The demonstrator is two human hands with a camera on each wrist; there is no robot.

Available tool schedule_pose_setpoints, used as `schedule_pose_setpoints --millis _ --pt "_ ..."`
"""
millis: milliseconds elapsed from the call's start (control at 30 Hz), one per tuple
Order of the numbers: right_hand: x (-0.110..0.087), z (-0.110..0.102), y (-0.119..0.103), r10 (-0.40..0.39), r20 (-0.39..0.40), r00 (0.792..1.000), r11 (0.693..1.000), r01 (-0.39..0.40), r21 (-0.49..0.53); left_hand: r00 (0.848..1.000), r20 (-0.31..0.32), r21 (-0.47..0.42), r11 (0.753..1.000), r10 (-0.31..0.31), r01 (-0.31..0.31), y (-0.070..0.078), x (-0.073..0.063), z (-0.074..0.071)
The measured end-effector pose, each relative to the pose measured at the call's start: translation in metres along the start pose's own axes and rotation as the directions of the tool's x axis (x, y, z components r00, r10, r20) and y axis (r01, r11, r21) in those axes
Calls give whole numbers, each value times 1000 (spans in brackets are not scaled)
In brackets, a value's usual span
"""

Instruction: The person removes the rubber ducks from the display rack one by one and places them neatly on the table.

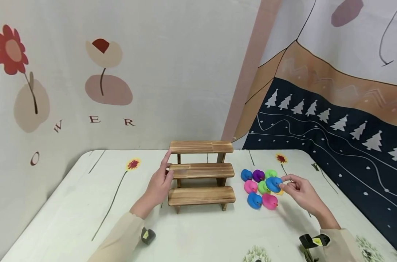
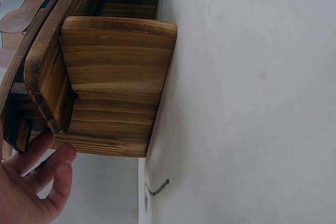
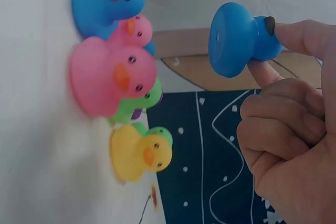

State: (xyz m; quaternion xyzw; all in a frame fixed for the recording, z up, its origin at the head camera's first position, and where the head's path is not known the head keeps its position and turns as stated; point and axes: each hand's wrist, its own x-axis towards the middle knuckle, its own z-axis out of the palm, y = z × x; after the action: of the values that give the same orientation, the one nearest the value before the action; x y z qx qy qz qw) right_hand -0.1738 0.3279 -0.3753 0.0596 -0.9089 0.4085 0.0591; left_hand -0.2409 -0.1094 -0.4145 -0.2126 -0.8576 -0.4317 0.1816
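Observation:
Between thumb and index finger, my right hand [image 1: 301,193] pinches a blue rubber duck [image 1: 274,184] by its head. In the right wrist view that duck [image 3: 231,39] is tipped so its flat underside shows, and the other fingers are curled into the palm. Below it sits a cluster of ducks, among them a pink duck [image 3: 110,77] and a yellow duck [image 3: 139,153]. My left hand [image 1: 159,183] is at the left end of a three-step wooden stand [image 1: 201,196], index finger reaching to the top step. The left wrist view has its fingertips [image 2: 65,153] right at the wood, loosely bent.
More ducks lie right of the stand, including a purple duck [image 1: 258,175] and another blue duck [image 1: 254,200]. A white flower-printed cloth [image 1: 192,236] covers the table. Behind stands a printed fabric backdrop [image 1: 172,72], dark with white trees at the right.

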Motion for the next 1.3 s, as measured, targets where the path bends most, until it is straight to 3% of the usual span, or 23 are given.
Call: schedule_pose_setpoints --millis 167,433,700,1067,1300 --pt "-7 -2 8 0 -9 1000 1000 0 1 999 -26 -3 999 39 -39 -1 0 2" --pt "-16 -3 21 47 -28 999 999 -47 16 1000 15 -10 1000 -4 5 1 1 0" --pt "-21 -5 31 28 -71 997 999 -29 -14 1000 24 -9 1000 -12 12 2 1 -1" --pt "-22 -7 44 65 -44 997 998 -65 12 1000 22 -2 1000 -11 11 2 2 -2" --pt "-22 -4 55 45 -35 998 998 -43 36 999 29 -9 1000 -23 24 1 1 -3"
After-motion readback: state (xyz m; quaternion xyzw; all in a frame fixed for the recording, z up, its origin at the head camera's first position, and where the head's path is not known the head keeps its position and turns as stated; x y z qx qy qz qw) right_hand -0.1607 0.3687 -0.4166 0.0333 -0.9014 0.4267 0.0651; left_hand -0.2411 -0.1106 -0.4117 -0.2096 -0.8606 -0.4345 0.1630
